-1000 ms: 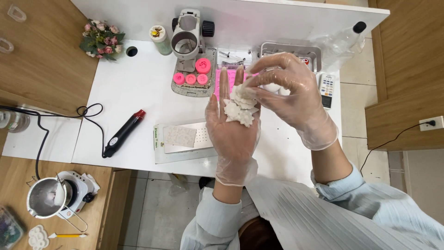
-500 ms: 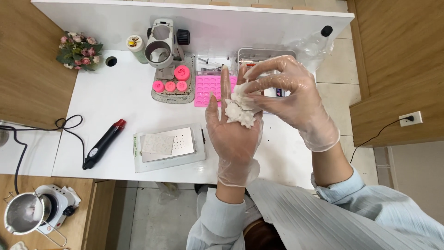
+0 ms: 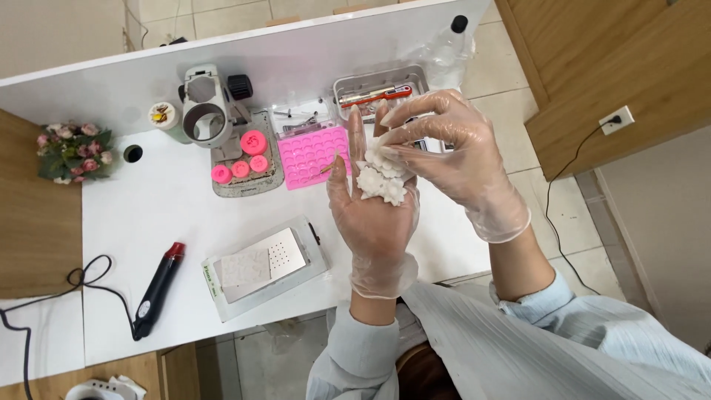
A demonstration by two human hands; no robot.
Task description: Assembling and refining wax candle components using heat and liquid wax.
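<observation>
White flower (image 3: 381, 180) lies in flat, released left hand (image 3: 374, 215) above desk (image 3: 163, 200); right hand (image 3: 444, 148) pinches its petals. Looks light, fragile; take the rim.

Small round yellow-labelled jar (image 3: 161, 115) by microscope (image 3: 209, 111), back left

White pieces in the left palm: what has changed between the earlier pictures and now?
Little changed. The left hand stays open, palm up, with the white pieces on it; the right hand keeps pinching them from above. Only the head view swung left, so the pink mould and black tool sit further right in frame.
</observation>
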